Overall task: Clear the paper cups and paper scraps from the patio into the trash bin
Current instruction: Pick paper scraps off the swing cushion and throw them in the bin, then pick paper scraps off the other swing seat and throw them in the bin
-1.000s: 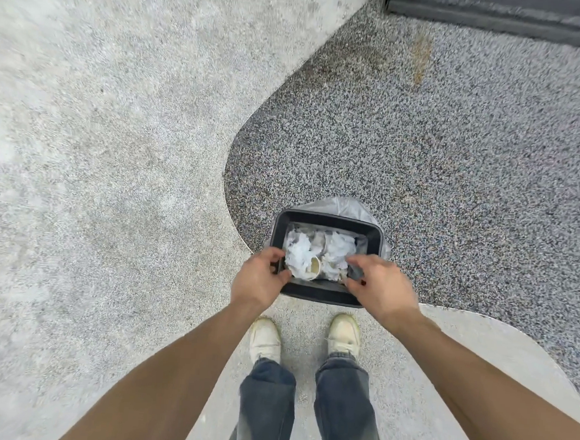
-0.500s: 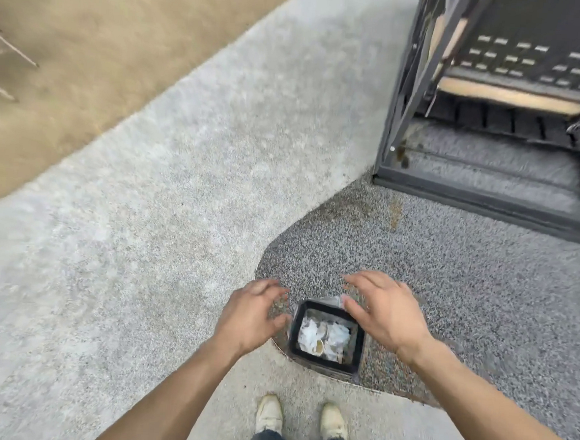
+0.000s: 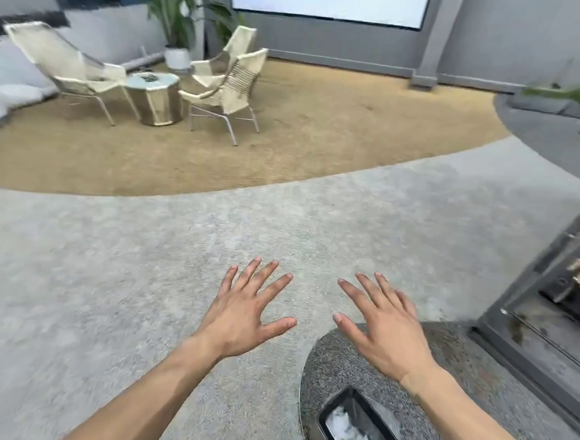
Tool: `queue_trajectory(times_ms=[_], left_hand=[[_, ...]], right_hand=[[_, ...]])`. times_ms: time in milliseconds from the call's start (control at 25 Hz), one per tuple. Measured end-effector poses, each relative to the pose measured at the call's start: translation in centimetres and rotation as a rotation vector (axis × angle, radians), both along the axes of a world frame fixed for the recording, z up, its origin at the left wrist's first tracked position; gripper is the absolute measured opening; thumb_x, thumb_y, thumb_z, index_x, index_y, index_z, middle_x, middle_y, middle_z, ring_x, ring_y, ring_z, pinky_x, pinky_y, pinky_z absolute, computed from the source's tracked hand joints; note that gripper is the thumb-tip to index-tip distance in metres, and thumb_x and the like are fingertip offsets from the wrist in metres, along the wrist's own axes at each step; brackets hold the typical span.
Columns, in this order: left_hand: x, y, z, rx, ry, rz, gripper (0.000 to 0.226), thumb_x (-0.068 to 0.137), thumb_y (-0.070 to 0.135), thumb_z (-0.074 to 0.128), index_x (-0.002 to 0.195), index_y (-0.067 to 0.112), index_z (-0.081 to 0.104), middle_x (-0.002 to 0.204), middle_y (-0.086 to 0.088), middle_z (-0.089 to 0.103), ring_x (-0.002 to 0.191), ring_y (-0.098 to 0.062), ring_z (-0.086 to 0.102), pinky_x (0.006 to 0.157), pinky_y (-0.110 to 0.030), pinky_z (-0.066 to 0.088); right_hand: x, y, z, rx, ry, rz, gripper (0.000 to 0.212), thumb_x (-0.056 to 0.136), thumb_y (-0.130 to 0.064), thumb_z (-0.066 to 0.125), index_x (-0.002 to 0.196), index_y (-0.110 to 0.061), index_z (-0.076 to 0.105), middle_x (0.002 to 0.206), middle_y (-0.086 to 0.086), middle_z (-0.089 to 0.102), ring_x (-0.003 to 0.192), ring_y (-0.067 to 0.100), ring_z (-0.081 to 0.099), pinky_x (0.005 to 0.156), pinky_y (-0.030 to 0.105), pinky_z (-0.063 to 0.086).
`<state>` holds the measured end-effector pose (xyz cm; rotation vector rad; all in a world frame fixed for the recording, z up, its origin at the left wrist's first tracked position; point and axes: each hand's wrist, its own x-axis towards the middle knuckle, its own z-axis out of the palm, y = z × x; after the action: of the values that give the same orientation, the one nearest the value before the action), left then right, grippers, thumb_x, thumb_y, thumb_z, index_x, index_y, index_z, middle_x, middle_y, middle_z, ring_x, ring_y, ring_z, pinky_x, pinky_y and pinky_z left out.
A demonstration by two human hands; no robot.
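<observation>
The black rectangular trash bin (image 3: 387, 431) stands on the dark speckled ground at the bottom of the view, between my forearms. White crumpled paper scraps (image 3: 352, 435) fill it. My left hand (image 3: 244, 316) is stretched out in front of me, palm down, fingers spread, holding nothing. My right hand (image 3: 382, 332) is held the same way, above and beyond the bin, with nothing in it. Both hands are well clear of the bin.
A light concrete path (image 3: 141, 261) curves across the middle. Beyond it on tan ground stand three cream rope chairs (image 3: 229, 88) around a small round table (image 3: 154, 97), with a potted plant (image 3: 178, 23) behind. A dark metal frame (image 3: 543, 306) stands at the right.
My hands let go of the bin's rim and rose, spreading open. The view tilted up from the ground at my feet to the patio ahead, so the bin dropped to the bottom.
</observation>
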<state>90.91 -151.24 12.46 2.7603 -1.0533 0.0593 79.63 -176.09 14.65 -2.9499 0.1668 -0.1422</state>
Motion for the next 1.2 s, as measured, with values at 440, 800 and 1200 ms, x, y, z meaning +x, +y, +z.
queue_trajectory(times_ms=[440, 800, 1200], left_hand=[[-8.1, 26.1, 2.4, -0.072, -0.091, 0.723, 0.078, 0.081, 0.086, 0.015, 0.149, 0.049, 0.011, 0.162, 0.011, 0.007, 0.149, -0.011, -0.01, 0.119, -0.044, -0.008], [-15.5, 46.9, 2.7, 0.009, -0.14, 1.174, 0.08, 0.082, 0.085, 0.015, 0.15, 0.043, 0.021, 0.161, 0.005, 0.018, 0.15, -0.019, 0.004, 0.12, -0.05, 0.002], [-20.9, 61.2, 2.7, -0.032, -0.183, 1.531, 0.08, 0.082, 0.086, 0.014, 0.15, 0.045, 0.016, 0.161, 0.006, 0.018, 0.149, -0.018, 0.006, 0.119, -0.052, 0.005]], right_hand=[[10.1, 23.6, 2.9, -0.021, 0.003, 0.672, 0.068, 0.083, -0.08, 0.008, 0.145, -0.052, 0.005, 0.16, -0.011, 0.007, 0.147, 0.014, -0.007, 0.117, 0.046, 0.008], [15.1, 49.5, 3.8, -0.039, -0.022, 1.114, 0.07, 0.082, -0.081, 0.01, 0.145, -0.051, 0.011, 0.159, -0.01, 0.013, 0.147, 0.015, -0.002, 0.116, 0.047, 0.012], [15.7, 69.2, 3.2, -0.027, 0.013, 1.379, 0.07, 0.08, -0.081, 0.012, 0.143, -0.052, 0.011, 0.158, -0.01, 0.017, 0.147, 0.015, 0.004, 0.116, 0.047, 0.015]])
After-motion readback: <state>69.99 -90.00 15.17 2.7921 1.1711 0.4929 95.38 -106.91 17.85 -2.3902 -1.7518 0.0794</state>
